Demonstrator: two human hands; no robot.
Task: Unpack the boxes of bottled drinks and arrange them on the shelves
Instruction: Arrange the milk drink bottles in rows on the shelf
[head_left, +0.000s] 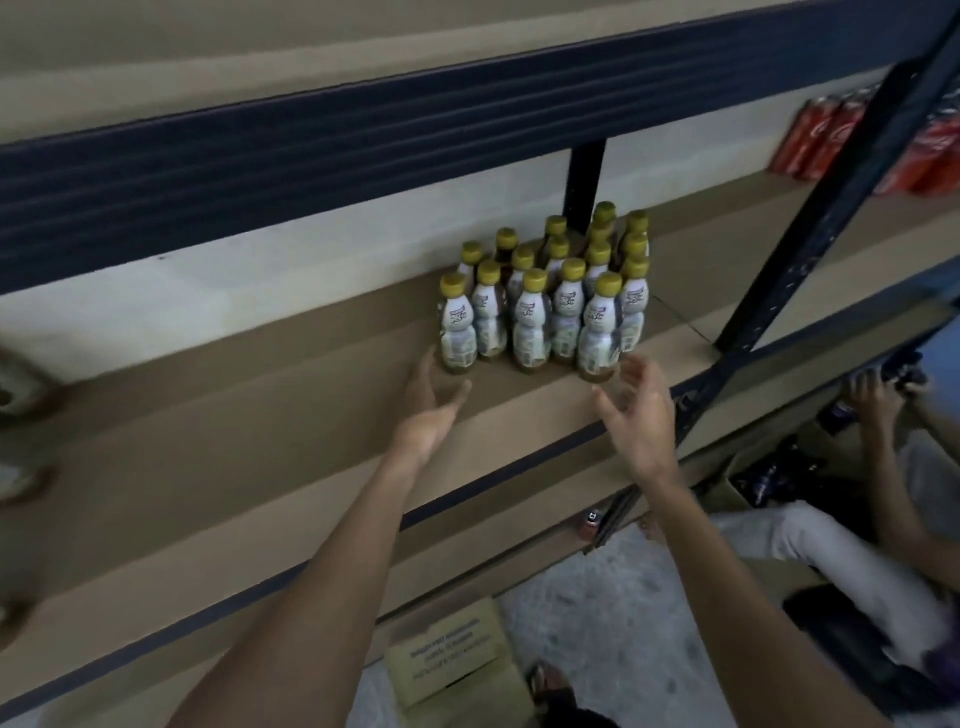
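Cluster of yellow-capped bottles (550, 301) stood mid-frame on the brown shelf (234, 426). Left hand (431, 410) was just beside the front-left bottle, fingers (427, 371) straight, holding nothing. Right hand (641, 415) was just below the front-right bottle, fingers loosely spread, empty. Red cans (831, 140) sat upper right. Cardboard box (457, 654) lay bottom centre.

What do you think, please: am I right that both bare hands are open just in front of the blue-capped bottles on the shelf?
Not quite: the caps are yellow, not blue. The head view shows the left hand and the right hand open just in front of the yellow-capped bottles on the shelf.
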